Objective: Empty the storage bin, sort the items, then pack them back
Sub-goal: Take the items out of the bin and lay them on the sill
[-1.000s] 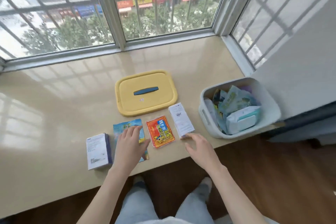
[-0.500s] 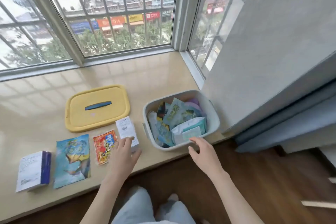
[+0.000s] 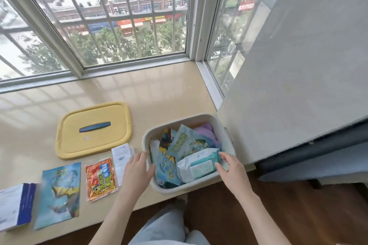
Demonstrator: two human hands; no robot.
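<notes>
Rounded plastic bin (image 3: pixel 229 141), crinkly packets, glossy sill (image 3: pixel 139 93)

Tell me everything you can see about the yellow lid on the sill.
The yellow lid looks like smooth plastic, a rounded rectangle with a raised rim and a dark blue handle across its middle. It lies flat, top up, on the beige sill, left of the bin. Neither hand touches it.

You're at corner bay window (image 3: pixel 127 16), barred panes, daylight in, street trees and shopfronts outside. Glossy beige sill (image 3: pixel 139 89) reflects grid. Grey wall panel (image 3: pixel 302 69) on your right. Dark wood floor (image 3: pixel 288 215) below.
</notes>
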